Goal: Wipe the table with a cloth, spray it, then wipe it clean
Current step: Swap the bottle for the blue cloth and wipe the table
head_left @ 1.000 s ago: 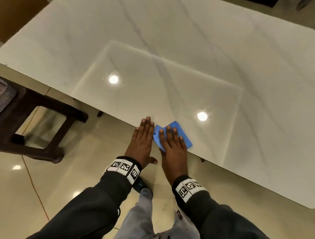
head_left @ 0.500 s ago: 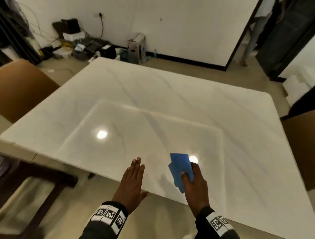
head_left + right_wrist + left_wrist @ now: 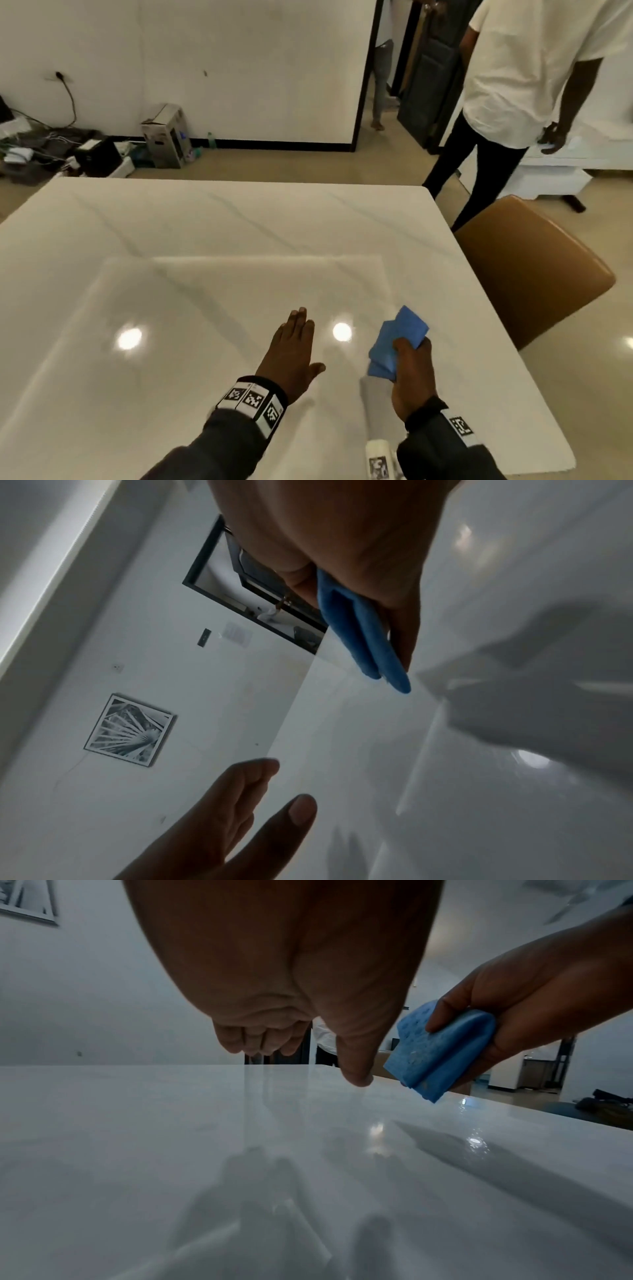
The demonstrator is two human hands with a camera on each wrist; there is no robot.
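The right hand (image 3: 412, 371) holds a folded blue cloth (image 3: 399, 339) pinched between thumb and fingers, lifted just above the bench (image 3: 205, 233), near its right side. In the left wrist view the cloth's low corner hangs close to the shiny top but does not look pressed flat. The left hand (image 3: 294, 349) is loose and holds nothing, fingers straight, hovering just over the bench beside the cloth.

To wipe well, I think the cloth should be laid flat and pushed down with the whole palm, then moved in long rows that overlap, so no strip is missed. The free hand is best kept out of the cloth's way.

A white bottle-like thing (image 3: 378, 459) stands near the close edge, by the right wrist; a sweep back could knock it off. The right edge is near, with a brown chair (image 3: 534, 274) just past it. Further out, the bench top is wide open for long strokes. A person in a white shirt (image 3: 520, 75) stands beyond the far right corner, well apart.
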